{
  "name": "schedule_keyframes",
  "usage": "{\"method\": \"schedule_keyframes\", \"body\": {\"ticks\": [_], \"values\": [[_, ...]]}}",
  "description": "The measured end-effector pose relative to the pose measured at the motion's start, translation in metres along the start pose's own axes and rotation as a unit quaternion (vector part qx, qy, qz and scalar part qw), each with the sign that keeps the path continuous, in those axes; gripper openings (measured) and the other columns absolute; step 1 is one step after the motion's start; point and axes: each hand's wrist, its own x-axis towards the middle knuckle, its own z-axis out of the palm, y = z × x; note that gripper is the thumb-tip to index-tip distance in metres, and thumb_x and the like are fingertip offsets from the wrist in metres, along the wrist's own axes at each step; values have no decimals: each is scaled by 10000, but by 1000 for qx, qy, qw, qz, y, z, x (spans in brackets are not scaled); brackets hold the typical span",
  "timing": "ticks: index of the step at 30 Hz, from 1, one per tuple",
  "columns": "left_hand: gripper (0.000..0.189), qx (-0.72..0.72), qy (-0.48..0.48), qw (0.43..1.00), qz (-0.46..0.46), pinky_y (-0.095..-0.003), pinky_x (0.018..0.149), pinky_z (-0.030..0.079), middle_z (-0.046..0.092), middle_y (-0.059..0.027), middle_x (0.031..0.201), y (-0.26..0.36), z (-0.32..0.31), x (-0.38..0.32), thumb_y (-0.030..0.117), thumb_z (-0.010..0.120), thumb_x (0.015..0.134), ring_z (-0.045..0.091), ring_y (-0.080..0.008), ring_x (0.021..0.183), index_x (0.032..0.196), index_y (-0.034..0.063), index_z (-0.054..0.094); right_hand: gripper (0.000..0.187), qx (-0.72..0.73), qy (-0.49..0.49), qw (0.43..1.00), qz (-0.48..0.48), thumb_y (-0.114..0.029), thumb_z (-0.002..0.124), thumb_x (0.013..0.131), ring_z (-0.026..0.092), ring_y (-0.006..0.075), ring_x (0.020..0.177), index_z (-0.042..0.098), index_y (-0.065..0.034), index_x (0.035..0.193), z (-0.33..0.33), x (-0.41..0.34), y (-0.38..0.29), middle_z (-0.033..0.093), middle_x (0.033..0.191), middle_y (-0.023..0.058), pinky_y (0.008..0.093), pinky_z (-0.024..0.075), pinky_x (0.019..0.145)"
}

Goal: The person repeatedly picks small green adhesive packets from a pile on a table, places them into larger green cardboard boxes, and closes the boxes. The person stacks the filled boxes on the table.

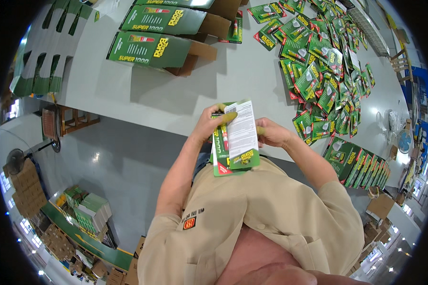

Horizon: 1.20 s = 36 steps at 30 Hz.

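Note:
My left hand (pixel 214 119) grips a small stack of green-and-white carded glue packs (pixel 241 137) near the table's front edge, its yellow-covered thumb lying across the top. One card shows its printed white back; another beneath shows a green front with a red-and-white tube. At the stack's right side, my right hand (pixel 271 132) has its fingers curled against the cards' edge; its fingertips are partly hidden, so its hold is unclear. A large loose heap of carded glue packs (pixel 321 67) spreads over the table to the right.
Green display boxes (pixel 148 48) with open brown flaps stand at the upper left of the white table (pixel 164 96). Flat green-and-white cartons (pixel 39 67) lie farther left. A row of glue packs (pixel 353 164) leans at the right front. A wooden stool (pixel 76 121) stands beyond the table's left front edge.

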Motion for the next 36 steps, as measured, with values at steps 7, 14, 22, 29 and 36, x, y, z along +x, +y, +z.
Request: {"method": "schedule_keyframes", "body": {"ticks": [7, 14, 22, 29, 36], "values": [[359, 28, -43, 998, -45, -267, 751, 535, 694, -56, 950, 25, 25, 9, 227, 809, 828, 655, -104, 846, 1046, -26, 677, 683, -156, 319, 926, -124, -351, 674, 955, 590, 227, 1180, 404, 46, 1441, 22, -14, 19, 584, 1306, 177, 343, 497, 970], [368, 79, -55, 994, -44, -270, 742, 532, 697, -44, 958, 24, 28, 21, 299, 798, 851, 643, -94, 836, 1038, 2, 685, 405, 5, 467, 834, -293, -209, 673, 974, 682, 163, 881, 564, 82, 1233, 42, -7, 45, 716, 968, 116, 316, 555, 779], [482, -6, -50, 999, 21, -316, 829, 555, 636, -124, 1158, 14, 24, 13, 174, 753, 857, 642, -189, 1028, 1269, 3, 570, 1057, -164, 397, 892, -145, -408, 832, 801, 511, 247, 1277, 216, 21, 1545, 38, 9, 50, 476, 1431, 198, 361, 453, 1037], [739, -301, 5, 948, -107, -375, 978, 534, 540, -164, 1334, 16, 39, -34, 102, 684, 865, 612, -259, 1166, 1471, 73, 261, 1121, -46, 222, 963, -149, -319, 869, 749, 500, 270, 1325, 167, -21, 1571, 61, 9, 47, 480, 1438, 174, 398, 412, 1114], [1014, 102, -121, 975, 154, -520, 1193, 294, 544, -70, 1362, 21, 30, 18, 356, 839, 750, 463, -308, 1314, 1529, 77, 252, 1307, -475, 235, 727, -437, -256, 937, 598, 423, 381, 1385, 110, -23, 1582, 6, 37, 15, 407, 1515, 214, 458, 321, 1173]]}}
